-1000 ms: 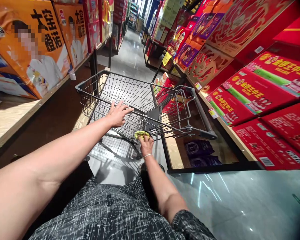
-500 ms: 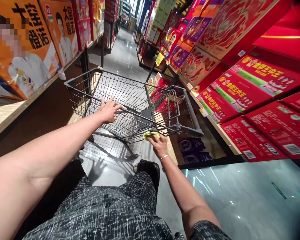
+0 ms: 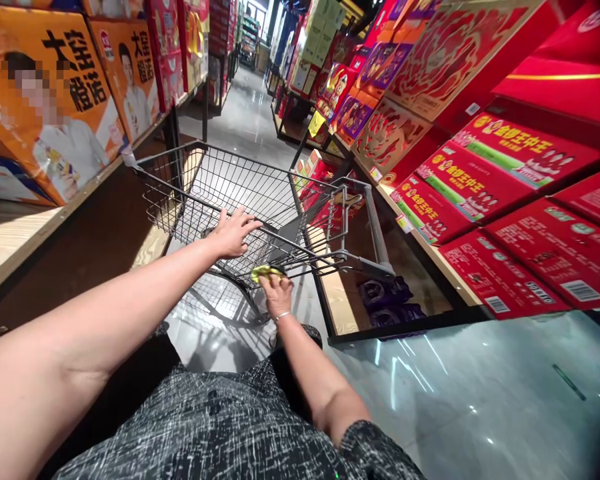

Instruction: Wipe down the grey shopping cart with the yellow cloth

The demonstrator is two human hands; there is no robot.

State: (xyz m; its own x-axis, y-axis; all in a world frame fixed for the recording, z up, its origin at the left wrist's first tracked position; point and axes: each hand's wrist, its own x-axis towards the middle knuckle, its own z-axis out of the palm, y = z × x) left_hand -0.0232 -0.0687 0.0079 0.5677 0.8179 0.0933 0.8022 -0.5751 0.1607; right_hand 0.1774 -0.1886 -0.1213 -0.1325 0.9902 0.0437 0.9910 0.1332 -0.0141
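Cart (image 3: 284, 241) gets the left hand (image 3: 233, 235) on its near rim (image 3: 300, 245), fingers spread apart. Below that rim, the right hand (image 3: 279, 295) (bracelet (image 3: 283, 315) on the wrist) is clamped on a yellow cloth (image 3: 261, 272)!

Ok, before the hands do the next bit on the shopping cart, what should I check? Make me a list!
1. Yellow cloth held by the right hand: ok, its fingers are closed on it.
2. Left hand at the cart: ok, it is at the top rim with its fingers spread.
3. Cloth pressed against the cart's wires: cannot tell, it is close to them but the contact is hidden.
4. Cart's far left corner not bumping the left shelf: cannot tell, they look very close.
5. Floor dry: cannot tell, it shines, but that may be just the lights.
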